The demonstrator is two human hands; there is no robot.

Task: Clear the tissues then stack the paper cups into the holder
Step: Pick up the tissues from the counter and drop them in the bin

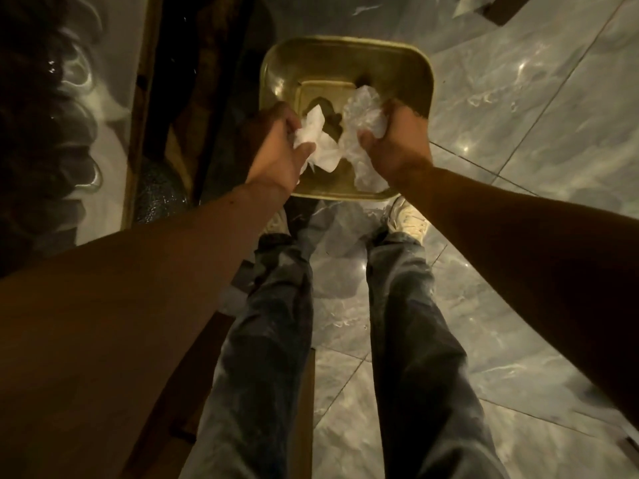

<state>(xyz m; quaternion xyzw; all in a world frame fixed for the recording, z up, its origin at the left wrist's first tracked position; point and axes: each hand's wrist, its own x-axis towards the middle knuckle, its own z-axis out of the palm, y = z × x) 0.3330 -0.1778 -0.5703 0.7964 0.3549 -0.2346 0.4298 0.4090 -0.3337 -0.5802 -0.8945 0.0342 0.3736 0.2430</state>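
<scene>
Left hand (276,146) clutches a tissue (320,146), right hand (394,140) a crumpled wad (363,122), both over the bin (345,50); best release inside the rim, not on the floor (518,133).

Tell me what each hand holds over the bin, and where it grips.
Left hand pinches a crumpled white tissue at its left edge. Right hand clutches a crinkled translucent wad along its right side.
</scene>
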